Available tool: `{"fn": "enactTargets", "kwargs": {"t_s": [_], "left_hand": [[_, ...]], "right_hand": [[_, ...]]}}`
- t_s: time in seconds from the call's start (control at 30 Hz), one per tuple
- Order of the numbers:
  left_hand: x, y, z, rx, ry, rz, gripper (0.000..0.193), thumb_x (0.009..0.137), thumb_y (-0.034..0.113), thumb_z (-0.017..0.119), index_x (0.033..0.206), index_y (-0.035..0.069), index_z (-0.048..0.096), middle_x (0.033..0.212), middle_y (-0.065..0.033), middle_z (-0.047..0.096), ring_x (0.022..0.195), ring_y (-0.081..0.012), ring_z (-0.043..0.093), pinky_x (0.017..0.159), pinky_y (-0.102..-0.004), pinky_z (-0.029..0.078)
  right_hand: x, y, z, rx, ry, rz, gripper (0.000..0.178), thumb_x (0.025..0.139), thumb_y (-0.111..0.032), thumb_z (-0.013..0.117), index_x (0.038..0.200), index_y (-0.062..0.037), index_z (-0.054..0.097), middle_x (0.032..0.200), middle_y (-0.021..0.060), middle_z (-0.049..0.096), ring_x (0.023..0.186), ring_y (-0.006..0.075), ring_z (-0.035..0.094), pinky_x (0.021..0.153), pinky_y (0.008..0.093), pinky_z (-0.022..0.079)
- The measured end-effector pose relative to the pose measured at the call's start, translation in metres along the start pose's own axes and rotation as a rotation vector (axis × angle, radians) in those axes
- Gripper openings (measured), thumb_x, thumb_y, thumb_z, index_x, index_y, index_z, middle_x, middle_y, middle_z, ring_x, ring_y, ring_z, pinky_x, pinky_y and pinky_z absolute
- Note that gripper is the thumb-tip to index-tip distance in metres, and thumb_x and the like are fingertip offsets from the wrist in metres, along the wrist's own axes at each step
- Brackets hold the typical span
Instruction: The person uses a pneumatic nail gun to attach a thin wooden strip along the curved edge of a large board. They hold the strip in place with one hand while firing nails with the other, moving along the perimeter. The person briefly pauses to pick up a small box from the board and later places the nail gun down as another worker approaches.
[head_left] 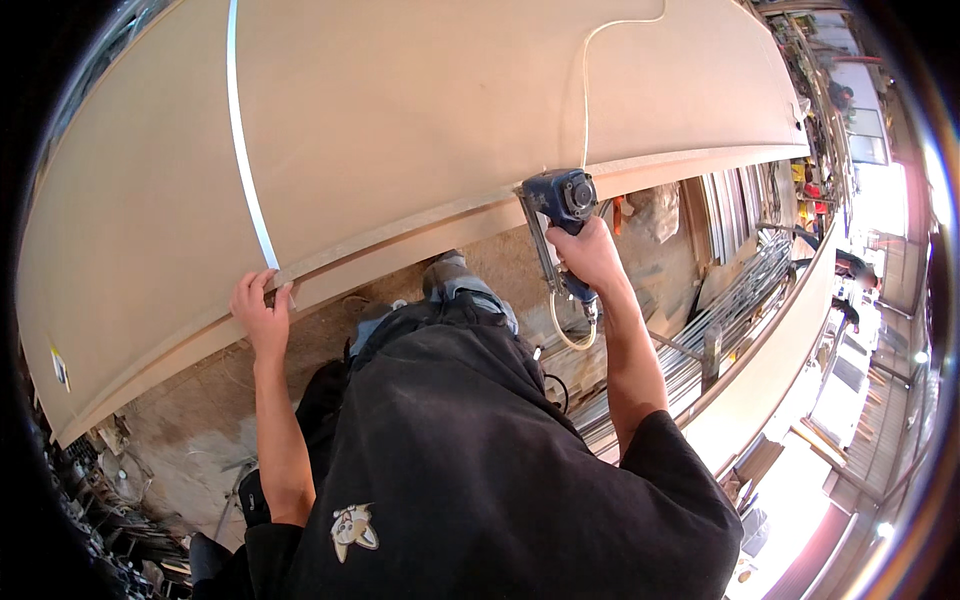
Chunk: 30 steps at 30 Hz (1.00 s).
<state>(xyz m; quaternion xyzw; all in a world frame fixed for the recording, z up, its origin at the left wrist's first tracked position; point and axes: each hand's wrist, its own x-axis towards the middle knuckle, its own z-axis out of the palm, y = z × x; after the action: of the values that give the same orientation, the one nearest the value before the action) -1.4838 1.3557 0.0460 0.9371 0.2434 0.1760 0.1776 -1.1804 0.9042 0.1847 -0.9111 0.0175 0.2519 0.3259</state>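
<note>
A: Report left side.
B: On my feed, the pale strip (240,130) lies across the brown board (420,90) to its near edge. The left hand (262,316) is at the strip's lower end; I cannot tell whether its fingers grip.
A: Right side?
B: The blue nail gun (562,193) is at the near edge, contact unclear. The right hand (590,254) is clamped on it, well apart from the left.

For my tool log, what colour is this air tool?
The air tool is mostly dark blue, best seen in the head view.
</note>
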Motion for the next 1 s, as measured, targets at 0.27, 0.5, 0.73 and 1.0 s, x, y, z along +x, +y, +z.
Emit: {"fn": "enactTargets", "kwargs": {"t_s": [0.27, 0.5, 0.73, 1.0], "left_hand": [[-0.005, -0.007, 0.004, 0.047, -0.053, -0.103, 0.041, 0.090, 0.029, 0.086, 0.126, 0.013, 0.075, 0.132, -0.0104, 0.063, 0.131, -0.0355, 0.055, 0.112, -0.0516, 0.040], [-0.006, 0.007, -0.007, -0.112, -0.045, -0.250, 0.036, 0.095, 0.015, 0.081, 0.129, 0.007, 0.072, 0.131, -0.0117, 0.060, 0.124, -0.0319, 0.058, 0.104, -0.0481, 0.049], [0.005, 0.031, -0.018, -0.053, -0.081, -0.231, 0.033, 0.100, 0.010, 0.075, 0.130, -0.001, 0.067, 0.124, -0.0129, 0.058, 0.108, -0.0262, 0.060, 0.090, -0.0426, 0.055], [-0.002, 0.022, -0.022, 0.033, -0.062, -0.223, 0.037, 0.102, 0.014, 0.075, 0.135, 0.000, 0.066, 0.132, -0.0160, 0.060, 0.116, -0.0306, 0.061, 0.097, -0.0443, 0.054]], "right_hand": [[0.011, 0.017, -0.027, 0.050, -0.009, 0.011, 0.038, 0.087, -0.028, 0.073, 0.098, 0.0091, 0.073, 0.077, 0.0230, 0.071, 0.079, 0.0295, 0.075, 0.079, 0.0445, 0.058], [0.018, 0.023, -0.051, 0.020, -0.004, 0.009, 0.039, 0.086, -0.029, 0.074, 0.100, 0.0072, 0.075, 0.086, 0.0288, 0.074, 0.090, 0.0427, 0.078, 0.084, 0.0474, 0.058], [0.029, 0.033, -0.077, 0.062, -0.046, 0.034, 0.039, 0.087, -0.029, 0.073, 0.103, 0.0067, 0.075, 0.088, 0.0289, 0.075, 0.092, 0.0437, 0.078, 0.085, 0.0473, 0.059], [0.029, 0.048, -0.099, 0.267, -0.053, 0.082, 0.035, 0.088, -0.023, 0.075, 0.106, 0.0069, 0.075, 0.085, 0.0169, 0.077, 0.084, 0.0275, 0.076, 0.084, 0.0436, 0.059]]}}
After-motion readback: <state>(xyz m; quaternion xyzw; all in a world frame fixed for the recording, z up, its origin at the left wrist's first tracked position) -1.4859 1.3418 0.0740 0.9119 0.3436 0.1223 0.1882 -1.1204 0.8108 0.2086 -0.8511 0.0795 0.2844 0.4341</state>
